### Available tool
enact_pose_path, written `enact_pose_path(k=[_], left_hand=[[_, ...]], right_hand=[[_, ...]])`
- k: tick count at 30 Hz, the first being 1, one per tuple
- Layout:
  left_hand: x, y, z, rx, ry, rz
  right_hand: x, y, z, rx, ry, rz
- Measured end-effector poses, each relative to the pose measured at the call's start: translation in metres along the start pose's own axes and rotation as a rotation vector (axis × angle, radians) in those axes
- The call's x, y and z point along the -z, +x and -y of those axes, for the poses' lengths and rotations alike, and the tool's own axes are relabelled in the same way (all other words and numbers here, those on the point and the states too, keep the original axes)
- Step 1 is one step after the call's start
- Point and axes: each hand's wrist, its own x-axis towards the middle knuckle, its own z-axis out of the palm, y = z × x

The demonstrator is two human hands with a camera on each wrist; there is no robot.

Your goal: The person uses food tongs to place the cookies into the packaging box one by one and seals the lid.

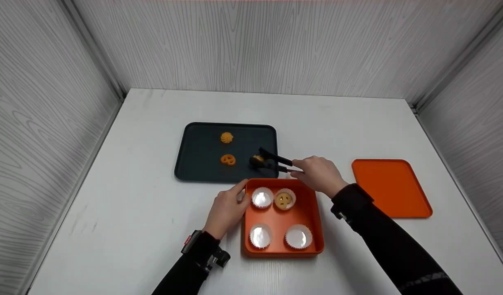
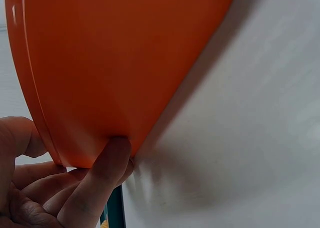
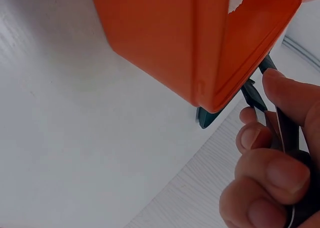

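Observation:
My right hand (image 1: 320, 175) grips a pair of black tongs (image 1: 276, 157) by the handles, over the far edge of the orange box. The tong tips are around a small golden-brown cookie (image 1: 258, 158) at the right side of the dark tray (image 1: 198, 172). My left hand (image 1: 226, 211) holds the far left corner of the orange box (image 1: 282, 255), thumb at the rim and fingers against the outer wall (image 2: 115, 52). Inside the box stand white paper cups (image 1: 298, 237), one at back right holding a round cookie with holes (image 1: 284, 200).
On the dark tray lie a swirled cookie (image 1: 226, 137) and a pretzel-shaped cookie (image 1: 228, 159). A flat orange lid (image 1: 392, 188) lies on the white table (image 1: 112, 196) at the right. Grey wood-grain panels (image 1: 251, 45) stand around the table.

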Motion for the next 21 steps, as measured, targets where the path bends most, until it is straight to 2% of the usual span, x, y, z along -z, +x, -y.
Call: enact_pose_path(k=[13,21], left_hand=[[0.000,0.000,0.000,0.013,-0.009,-0.003],[0.000,0.000,0.000,0.029,-0.015,0.008]], right_hand=[[0.001,-0.020,-0.014,0.038,0.009,-0.088],[0.005,-0.030,-0.018,0.048,-0.006,-0.082]])
